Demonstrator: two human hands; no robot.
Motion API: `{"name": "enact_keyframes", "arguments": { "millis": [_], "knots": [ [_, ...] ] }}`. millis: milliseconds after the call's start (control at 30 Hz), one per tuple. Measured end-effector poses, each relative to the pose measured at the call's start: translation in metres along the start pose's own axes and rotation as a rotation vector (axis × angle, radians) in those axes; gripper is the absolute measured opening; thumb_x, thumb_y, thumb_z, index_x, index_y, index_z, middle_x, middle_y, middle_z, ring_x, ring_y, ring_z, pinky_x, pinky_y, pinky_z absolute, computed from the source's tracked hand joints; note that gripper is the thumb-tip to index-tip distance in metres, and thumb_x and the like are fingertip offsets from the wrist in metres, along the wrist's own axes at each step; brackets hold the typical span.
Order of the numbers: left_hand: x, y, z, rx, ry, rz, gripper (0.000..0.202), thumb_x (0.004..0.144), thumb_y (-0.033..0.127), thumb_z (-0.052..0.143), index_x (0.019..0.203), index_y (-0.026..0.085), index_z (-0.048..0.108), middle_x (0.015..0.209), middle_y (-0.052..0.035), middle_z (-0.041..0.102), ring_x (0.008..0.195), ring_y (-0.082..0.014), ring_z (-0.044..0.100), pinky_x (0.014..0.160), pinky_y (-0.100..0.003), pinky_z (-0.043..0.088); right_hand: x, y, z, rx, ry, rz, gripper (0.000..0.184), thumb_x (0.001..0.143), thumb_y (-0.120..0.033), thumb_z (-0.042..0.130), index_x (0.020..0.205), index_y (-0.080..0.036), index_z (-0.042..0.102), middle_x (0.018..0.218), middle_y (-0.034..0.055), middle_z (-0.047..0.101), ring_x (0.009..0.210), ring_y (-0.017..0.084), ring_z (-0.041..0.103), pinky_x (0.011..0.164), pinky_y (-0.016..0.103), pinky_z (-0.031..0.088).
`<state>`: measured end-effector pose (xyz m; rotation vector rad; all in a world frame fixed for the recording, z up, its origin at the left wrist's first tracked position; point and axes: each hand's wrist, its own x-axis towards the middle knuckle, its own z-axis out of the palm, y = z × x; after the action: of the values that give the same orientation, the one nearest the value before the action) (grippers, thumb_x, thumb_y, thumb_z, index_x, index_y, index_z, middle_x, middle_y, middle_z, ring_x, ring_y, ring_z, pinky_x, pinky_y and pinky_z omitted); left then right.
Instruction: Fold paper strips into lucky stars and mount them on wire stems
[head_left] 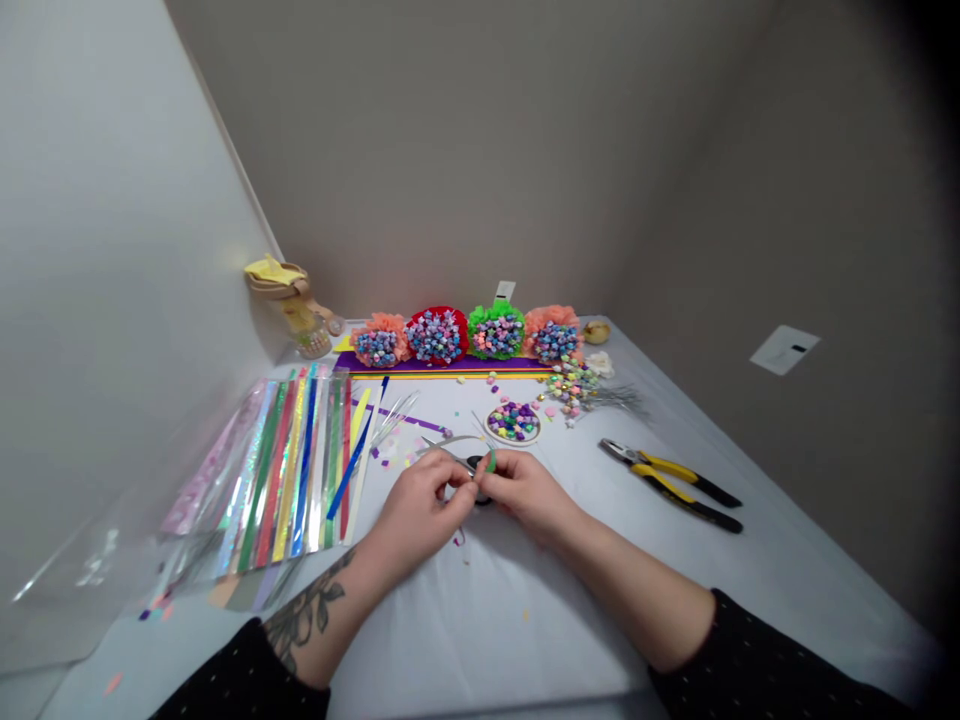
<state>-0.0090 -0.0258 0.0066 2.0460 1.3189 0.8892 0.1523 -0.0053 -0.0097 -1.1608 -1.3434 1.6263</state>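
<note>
Black dotted sleeves (240,680) are closest to me, forearms reaching over a white-covered worktop (525,650). So, the right hand (534,497) has a little green strip (491,461) pinched up in its fingers, right in the middle. Left hand (421,503) has its fingers drawn in narrow, tips up against the right's, but honestly can't tell if it's gripping the strip too. Scissors (474,462) sit just behind/under the fingers. Bowl (538,432) of tiny stars is just beyond, yellow-and-black pliers (667,482) off right, shiny strips (289,475) fanned out left.
</note>
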Motion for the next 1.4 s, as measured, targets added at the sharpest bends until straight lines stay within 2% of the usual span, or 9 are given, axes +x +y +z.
{"name": "enact_keyframes", "arguments": {
  "millis": [167, 300, 567, 900, 1067, 1167, 1400],
  "knots": [
    [-0.0002, -0.0034, 0.0022, -0.047, 0.005, -0.002, 0.019, 0.079, 0.012, 0.048, 0.063, 0.017, 0.057, 0.069, -0.0005, 0.054, 0.067, -0.0132, 0.052, 0.060, -0.024, 0.039, 0.0003, 0.0028, -0.0015, 0.048, 0.030, -0.002, 0.018, 0.069, -0.031, 0.064, 0.064, -0.015, 0.059, 0.049, -0.0058, 0.044, 0.043, 0.006, 0.028, 0.042, 0.021, 0.020],
    [0.0008, -0.0044, 0.0021, -0.045, 0.023, -0.034, 0.017, 0.079, 0.013, 0.048, 0.064, 0.017, 0.055, 0.069, -0.0001, 0.053, 0.065, -0.0127, 0.051, 0.059, -0.024, 0.039, 0.0008, 0.0040, -0.0029, 0.091, 0.060, -0.026, 0.030, 0.070, -0.040, 0.067, 0.060, -0.016, 0.053, 0.047, -0.0067, 0.039, 0.042, 0.006, 0.028, 0.041, 0.021, 0.019],
    [0.0007, -0.0049, 0.0037, -0.049, 0.155, -0.107, 0.017, 0.083, 0.019, 0.049, 0.067, 0.017, 0.055, 0.071, -0.0008, 0.054, 0.069, -0.0145, 0.052, 0.060, -0.025, 0.040, -0.0024, 0.0017, 0.0032, 0.120, -0.071, 0.048, 0.027, 0.067, -0.038, 0.068, 0.064, -0.017, 0.052, 0.047, -0.0074, 0.041, 0.038, 0.004, 0.028, 0.038, 0.020, 0.017],
    [0.0012, -0.0018, 0.0067, -0.176, 0.072, -0.142, 0.015, 0.081, 0.021, 0.051, 0.070, 0.017, 0.059, 0.071, -0.0006, 0.053, 0.068, -0.0140, 0.052, 0.061, -0.024, 0.040, -0.0022, 0.0021, 0.0035, 0.140, 0.050, -0.009, 0.014, 0.066, -0.025, 0.062, 0.062, -0.017, 0.051, 0.049, -0.0074, 0.041, 0.043, 0.006, 0.030, 0.043, 0.020, 0.023],
    [0.0042, -0.0009, 0.0062, -0.273, 0.060, -0.230, 0.017, 0.078, 0.021, 0.051, 0.063, 0.016, 0.054, 0.065, 0.0014, 0.050, 0.065, -0.0128, 0.050, 0.061, -0.023, 0.039, -0.0021, 0.0017, 0.0013, -0.004, -0.007, -0.091, 0.012, 0.065, -0.023, 0.062, 0.061, -0.016, 0.053, 0.056, -0.0041, 0.049, 0.054, 0.009, 0.040, 0.053, 0.022, 0.031],
    [0.0049, 0.0000, 0.0048, -0.299, 0.058, -0.255, 0.017, 0.077, 0.020, 0.051, 0.061, 0.016, 0.052, 0.064, 0.0022, 0.049, 0.064, -0.0120, 0.048, 0.061, -0.022, 0.038, -0.0025, 0.0000, 0.0004, -0.010, -0.040, -0.071, 0.012, 0.067, -0.026, 0.061, 0.064, -0.016, 0.055, 0.056, -0.0045, 0.048, 0.052, 0.008, 0.038, 0.052, 0.022, 0.031],
    [0.0040, 0.0004, 0.0047, -0.280, 0.009, -0.250, 0.016, 0.076, 0.022, 0.051, 0.061, 0.016, 0.054, 0.064, 0.0016, 0.048, 0.064, -0.0128, 0.048, 0.061, -0.023, 0.037, -0.0030, -0.0019, 0.0017, -0.011, 0.002, -0.068, 0.011, 0.068, -0.024, 0.059, 0.062, -0.016, 0.054, 0.054, -0.0046, 0.047, 0.048, 0.007, 0.032, 0.048, 0.020, 0.027]
  ]
}}
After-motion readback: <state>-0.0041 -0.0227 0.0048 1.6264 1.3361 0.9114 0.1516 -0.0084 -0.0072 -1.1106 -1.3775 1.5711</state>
